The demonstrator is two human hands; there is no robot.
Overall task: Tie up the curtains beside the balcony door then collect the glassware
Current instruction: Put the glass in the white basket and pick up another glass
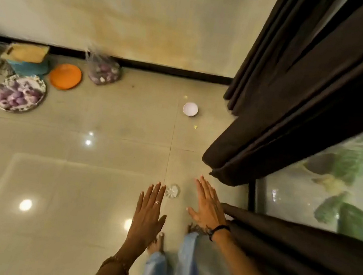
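A small clear cut glass [172,191] stands on the tiled floor just ahead of my feet. My left hand [149,209] is stretched out flat with straight fingers, its fingertips right beside the glass on its left. My right hand [207,202] is also flat and open, to the right of the glass, holding nothing. Dark brown curtains hang loose beside the glass balcony door [321,199]: one panel [296,107] at the far right, another [299,252] next to my right forearm. A white bowl [190,109] sits farther off on the floor.
Along the wall's black skirting lie an orange plate [65,76], a patterned plate of purple onions [20,93], a plastic bag of onions [103,71] and a pile of yellow and blue bags [27,58]. Green plants show through the glass door.
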